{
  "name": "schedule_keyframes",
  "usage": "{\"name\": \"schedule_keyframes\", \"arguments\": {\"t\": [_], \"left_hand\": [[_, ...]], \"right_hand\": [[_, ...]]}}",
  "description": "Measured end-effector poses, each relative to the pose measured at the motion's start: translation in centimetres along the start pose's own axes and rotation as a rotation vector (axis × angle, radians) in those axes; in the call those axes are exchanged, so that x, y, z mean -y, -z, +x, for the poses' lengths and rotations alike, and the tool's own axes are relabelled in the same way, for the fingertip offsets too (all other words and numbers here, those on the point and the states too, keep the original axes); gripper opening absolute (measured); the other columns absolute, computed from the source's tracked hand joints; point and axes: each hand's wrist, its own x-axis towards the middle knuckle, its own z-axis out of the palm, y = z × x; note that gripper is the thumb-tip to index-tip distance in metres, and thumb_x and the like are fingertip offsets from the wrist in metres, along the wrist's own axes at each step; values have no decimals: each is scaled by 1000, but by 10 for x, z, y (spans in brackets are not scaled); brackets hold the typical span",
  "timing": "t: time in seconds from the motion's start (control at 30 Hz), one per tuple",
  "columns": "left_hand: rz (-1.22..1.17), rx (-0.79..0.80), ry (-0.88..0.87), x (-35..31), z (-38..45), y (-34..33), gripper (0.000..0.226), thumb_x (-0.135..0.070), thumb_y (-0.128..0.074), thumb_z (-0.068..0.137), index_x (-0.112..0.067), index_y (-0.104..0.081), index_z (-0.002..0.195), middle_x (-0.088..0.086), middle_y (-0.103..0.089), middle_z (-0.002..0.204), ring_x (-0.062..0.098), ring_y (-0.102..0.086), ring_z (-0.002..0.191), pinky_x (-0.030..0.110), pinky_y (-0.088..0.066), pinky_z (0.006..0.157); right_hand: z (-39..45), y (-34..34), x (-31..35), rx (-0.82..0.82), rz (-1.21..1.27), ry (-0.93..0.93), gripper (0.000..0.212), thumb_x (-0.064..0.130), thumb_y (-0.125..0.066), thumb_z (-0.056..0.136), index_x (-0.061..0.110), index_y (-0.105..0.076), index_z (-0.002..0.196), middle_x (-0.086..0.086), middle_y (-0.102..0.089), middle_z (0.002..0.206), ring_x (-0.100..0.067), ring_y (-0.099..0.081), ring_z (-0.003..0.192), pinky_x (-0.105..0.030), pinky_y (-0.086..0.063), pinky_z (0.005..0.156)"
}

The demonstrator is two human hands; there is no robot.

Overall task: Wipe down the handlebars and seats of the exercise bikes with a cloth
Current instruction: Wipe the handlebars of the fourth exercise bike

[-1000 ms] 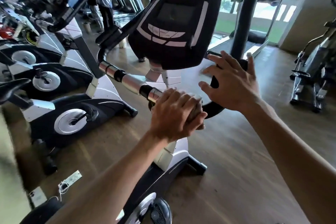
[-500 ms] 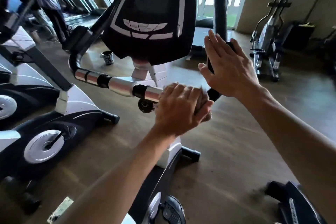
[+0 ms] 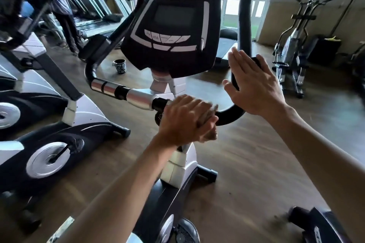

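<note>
Left hand (image 3: 183,119) grips cloth (image 3: 207,118) — right hand (image 3: 254,87) flat

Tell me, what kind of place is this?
Most likely a gym: a row of exercise bikes on the left, treadmills by the windows, and an elliptical trainer against the right wall.

No readable text anywhere, console (image 3: 171,31) buttons showed only blurred marks, screen was dark and blank, patterned cup (image 3: 119,66) on the floor too small to read
</note>
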Motion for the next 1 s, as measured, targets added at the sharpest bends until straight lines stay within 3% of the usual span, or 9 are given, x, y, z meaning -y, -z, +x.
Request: {"name": "schedule_keyframes", "arguments": {"t": [0.1, 0.2, 0.27, 0.37, 0.5, 0.6, 0.73, 0.87, 1.0], "left_hand": [[16, -8, 170, 36, -6, 13, 37, -48, -50, 97, -22, -77, 94, -2, -74, 86, 23, -68, 84, 34, -46, 79], [63, 71, 383, 22, 1, 18, 47, -52, -40, 96, -20, -71, 80, -1, -72, 80, 23, -65, 81, 35, -44, 83], [102, 103, 379, -7, 6, 13, 51, -55, -37, 96, -21, -71, 78, -3, -72, 79, 21, -65, 81, 35, -39, 90], [76, 111, 286, -34, 7, 5, 46, -56, -43, 95, -23, -75, 92, -3, -76, 90, 20, -66, 91, 38, -40, 98], [23, 107, 177, 0, 5, 13, 43, -55, -47, 94, -25, -78, 91, -4, -76, 86, 21, -70, 84, 34, -49, 81], [17, 97, 258, 26, 3, 18, 47, -55, -43, 95, -24, -78, 89, -3, -76, 87, 23, -69, 84, 33, -47, 76], [108, 144, 498, 3, 7, 16, 47, -55, -39, 95, -22, -69, 77, -4, -70, 80, 20, -60, 81, 38, -42, 88], [133, 106, 309, -32, 10, 9, 45, -54, -43, 93, -23, -73, 81, -3, -73, 81, 22, -66, 83, 39, -35, 92], [15, 170, 91, 10, 3, 12, 44, -56, -46, 95, -24, -76, 98, -3, -76, 92, 22, -70, 90, 37, -45, 89]], "right_hand": [[0, -2, 3, -12, -18, -23, 77, 54, -23, 97, 17, -11, 164, 3, -6, 172, -10, -4, 157, -39, 2, 128], [2, -4, 7, -13, -35, -48, 76, 50, -23, 96, 16, -12, 164, 1, -7, 172, -13, -6, 158, -42, -1, 129], [1, -4, 10, -17, -44, -56, 75, 46, -24, 97, 14, -12, 164, -2, -8, 172, -15, -7, 158, -41, -2, 128], [-1, -4, 11, -6, -31, -56, 71, 43, -30, 104, 12, -9, 164, -3, -5, 172, -17, -5, 158, -38, -2, 128], [-8, -5, 13, -24, -13, -55, 69, 43, -29, 106, 11, -7, 164, -5, -3, 172, -17, -5, 158, -36, -4, 128], [-13, -6, 18, -45, -9, -68, 68, 38, -32, 106, 9, -9, 163, -7, -6, 171, -20, -7, 158, -38, -7, 128], [-11, -12, 27, -92, 3, -133, 66, 29, -35, 104, 8, -13, 163, -8, -9, 171, -21, -9, 158, -38, -7, 128], [-13, -13, 29, -109, 18, -141, 65, 27, -36, 105, 6, -13, 162, -10, -10, 170, -22, -9, 158, -37, -6, 128], [-29, -8, 42, -94, 71, -148, 71, 31, -43, 104, 7, -11, 162, -9, -1, 171, -20, -1, 158, -33, 1, 127]]}}
